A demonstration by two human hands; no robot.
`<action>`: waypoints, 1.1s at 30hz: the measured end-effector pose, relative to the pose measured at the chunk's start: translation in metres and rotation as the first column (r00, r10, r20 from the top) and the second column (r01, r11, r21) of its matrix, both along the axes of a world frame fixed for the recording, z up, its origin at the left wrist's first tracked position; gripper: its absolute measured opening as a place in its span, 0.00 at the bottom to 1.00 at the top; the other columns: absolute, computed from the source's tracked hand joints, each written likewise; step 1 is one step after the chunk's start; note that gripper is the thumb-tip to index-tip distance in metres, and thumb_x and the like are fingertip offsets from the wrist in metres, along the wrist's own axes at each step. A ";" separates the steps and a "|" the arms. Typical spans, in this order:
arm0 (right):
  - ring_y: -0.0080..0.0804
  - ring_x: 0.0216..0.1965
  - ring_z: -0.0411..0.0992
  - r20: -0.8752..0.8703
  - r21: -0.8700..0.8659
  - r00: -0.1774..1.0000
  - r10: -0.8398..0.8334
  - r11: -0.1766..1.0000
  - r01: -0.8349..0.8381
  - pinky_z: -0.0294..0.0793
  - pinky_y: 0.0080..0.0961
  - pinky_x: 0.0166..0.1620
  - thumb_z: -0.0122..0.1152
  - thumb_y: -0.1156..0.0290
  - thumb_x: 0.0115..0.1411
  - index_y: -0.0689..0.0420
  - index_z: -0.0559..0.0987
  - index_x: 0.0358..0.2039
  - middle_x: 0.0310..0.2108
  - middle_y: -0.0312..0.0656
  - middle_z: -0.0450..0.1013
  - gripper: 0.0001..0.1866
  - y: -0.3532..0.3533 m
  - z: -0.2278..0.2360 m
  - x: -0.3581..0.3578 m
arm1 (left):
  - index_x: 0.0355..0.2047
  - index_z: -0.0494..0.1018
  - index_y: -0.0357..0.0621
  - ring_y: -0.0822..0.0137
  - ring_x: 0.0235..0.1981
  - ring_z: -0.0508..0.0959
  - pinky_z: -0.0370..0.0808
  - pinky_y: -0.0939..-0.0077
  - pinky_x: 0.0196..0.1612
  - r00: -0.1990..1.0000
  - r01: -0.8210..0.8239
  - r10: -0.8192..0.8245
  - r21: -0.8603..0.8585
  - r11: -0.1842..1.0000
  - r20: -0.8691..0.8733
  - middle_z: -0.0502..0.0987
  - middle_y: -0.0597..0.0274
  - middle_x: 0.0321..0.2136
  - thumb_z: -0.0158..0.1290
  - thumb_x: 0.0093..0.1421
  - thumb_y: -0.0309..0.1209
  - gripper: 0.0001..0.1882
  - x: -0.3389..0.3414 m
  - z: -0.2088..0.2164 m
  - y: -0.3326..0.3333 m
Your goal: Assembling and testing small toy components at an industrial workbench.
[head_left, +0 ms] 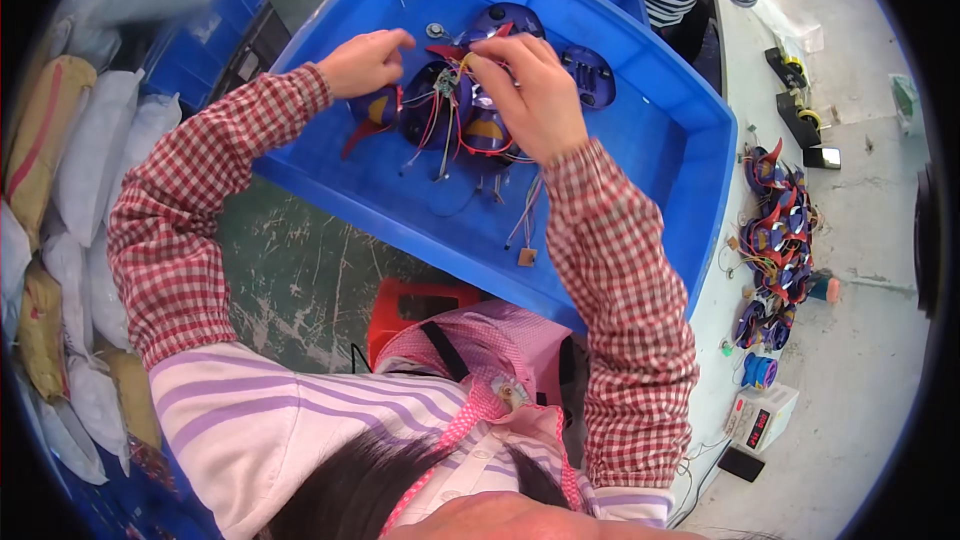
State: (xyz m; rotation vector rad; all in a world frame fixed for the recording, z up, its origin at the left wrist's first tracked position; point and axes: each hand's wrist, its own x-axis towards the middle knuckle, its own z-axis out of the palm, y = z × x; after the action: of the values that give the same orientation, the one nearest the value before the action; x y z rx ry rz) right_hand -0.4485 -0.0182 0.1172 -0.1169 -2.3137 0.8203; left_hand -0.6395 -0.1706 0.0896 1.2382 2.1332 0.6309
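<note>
Work looks partly done: our left hand (365,62) and right hand (530,90) pinch a wired purple toy shell (460,115) over the blue crate (690,140), few shells inside, a finished pile (775,240) at the worktop's (860,390) left edge.

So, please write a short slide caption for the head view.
Both hands, left hand and right hand, hold wired toy parts over a blue bin.
</note>
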 end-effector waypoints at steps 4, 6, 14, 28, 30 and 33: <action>0.35 0.32 0.72 0.129 0.178 0.992 -0.008 0.984 -0.015 0.70 0.24 0.39 0.57 0.66 0.55 0.59 0.79 0.34 0.33 0.40 0.73 0.10 0.001 -0.010 -0.061 | 0.54 0.60 0.39 0.57 0.43 0.70 0.68 0.64 0.46 0.865 0.319 -0.346 -0.136 0.938 -0.362 0.68 0.53 0.42 0.63 0.44 0.42 0.40 -0.018 -0.007 -0.005; 0.37 0.34 0.73 0.452 0.307 0.873 -0.185 0.951 0.043 0.70 0.25 0.39 0.58 0.65 0.54 0.59 0.79 0.34 0.33 0.41 0.75 0.12 -0.005 -0.012 -0.085 | 0.53 0.62 0.40 0.57 0.46 0.68 0.64 0.64 0.49 0.827 0.367 -0.437 -0.249 0.896 -0.354 0.67 0.54 0.44 0.64 0.42 0.42 0.39 -0.007 -0.007 -0.009; 0.41 0.34 0.74 0.874 0.361 0.392 -0.285 0.923 -0.133 0.72 0.28 0.37 0.60 0.61 0.48 0.60 0.80 0.34 0.34 0.42 0.77 0.16 -0.002 0.001 -0.087 | 0.48 0.65 0.41 0.57 0.46 0.68 0.61 0.64 0.50 0.782 0.378 -0.492 -0.336 0.863 -0.383 0.67 0.57 0.43 0.65 0.40 0.44 0.36 0.000 -0.004 -0.016; 0.20 0.15 0.64 -0.130 -0.747 0.925 -0.356 0.649 0.145 0.62 0.15 0.17 0.62 0.68 0.55 0.60 0.74 0.33 0.19 0.36 0.67 0.10 0.072 0.077 0.076 | 0.43 0.71 0.41 0.69 0.29 0.72 0.71 0.80 0.36 0.870 0.376 -0.215 0.314 0.871 -0.444 0.76 0.62 0.33 0.63 0.39 0.26 0.27 -0.006 0.106 -0.020; 0.20 0.16 0.63 -0.180 -0.768 0.885 -0.430 0.624 0.147 0.61 0.15 0.17 0.62 0.67 0.57 0.60 0.74 0.32 0.19 0.35 0.67 0.10 0.074 0.101 0.116 | 0.48 0.70 0.44 0.67 0.33 0.74 0.72 0.80 0.39 0.738 0.471 -0.125 0.374 0.799 -0.663 0.76 0.60 0.38 0.65 0.43 0.30 0.29 -0.012 0.148 -0.008; 0.21 0.13 0.63 -0.329 -0.812 0.795 -0.509 0.583 0.037 0.61 0.15 0.16 0.59 0.68 0.59 0.60 0.72 0.32 0.16 0.36 0.65 0.09 0.067 0.129 0.167 | 0.49 0.68 0.42 0.67 0.35 0.75 0.72 0.80 0.39 0.719 0.193 0.200 0.467 0.863 -0.666 0.74 0.59 0.40 0.63 0.47 0.31 0.28 0.028 0.215 0.005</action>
State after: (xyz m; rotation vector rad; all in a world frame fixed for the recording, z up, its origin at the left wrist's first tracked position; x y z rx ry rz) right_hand -0.2811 0.0491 0.2462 -0.5598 -1.2162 1.4211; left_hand -0.6118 -0.1654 0.3046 2.0282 2.6741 0.8668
